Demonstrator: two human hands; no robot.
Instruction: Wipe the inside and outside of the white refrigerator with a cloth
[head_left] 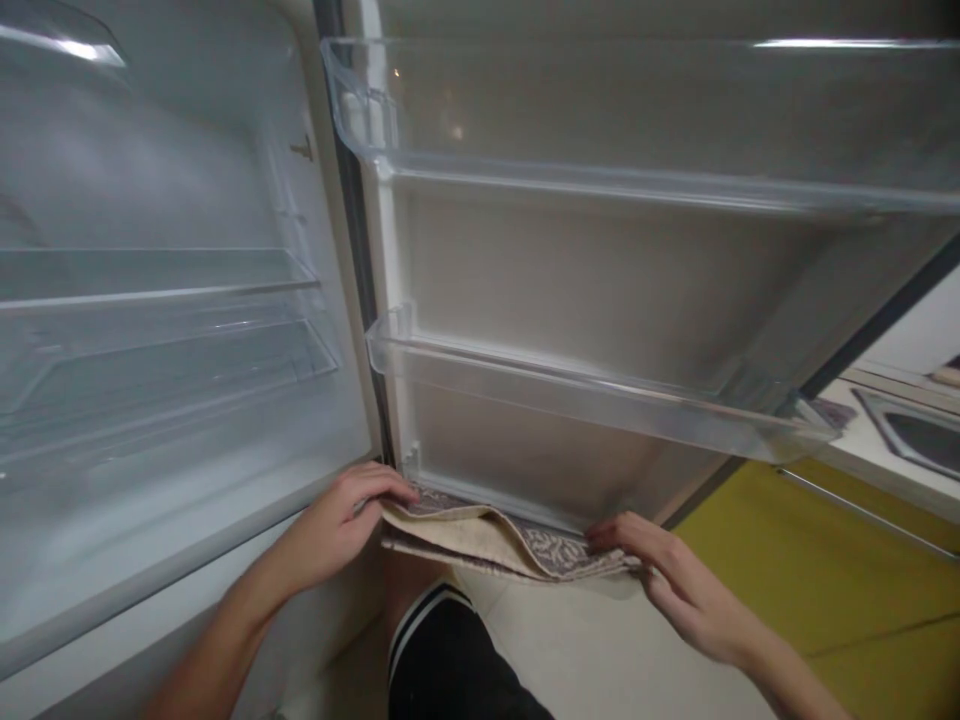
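Observation:
A folded cloth (517, 548), patterned in grey-brown and white with a cream underside, stretches between both hands along the bottom of the open refrigerator door (570, 285). Its left end is in the grip of my left hand (349, 525), close to the hinge side. My right hand (679, 580) pinches the other end, with the fingers on top and the thumb below. The layers of the cloth gape a little in the middle. Just above it runs a clear door shelf (600, 395).
A second clear door shelf (645, 185) is higher up. On the left stands the refrigerator's interior (180, 460) with a glass shelf (150, 275). At the right are a yellow cabinet (840, 540) and a countertop (870, 445). My leg in black shorts (457, 660) is below the cloth.

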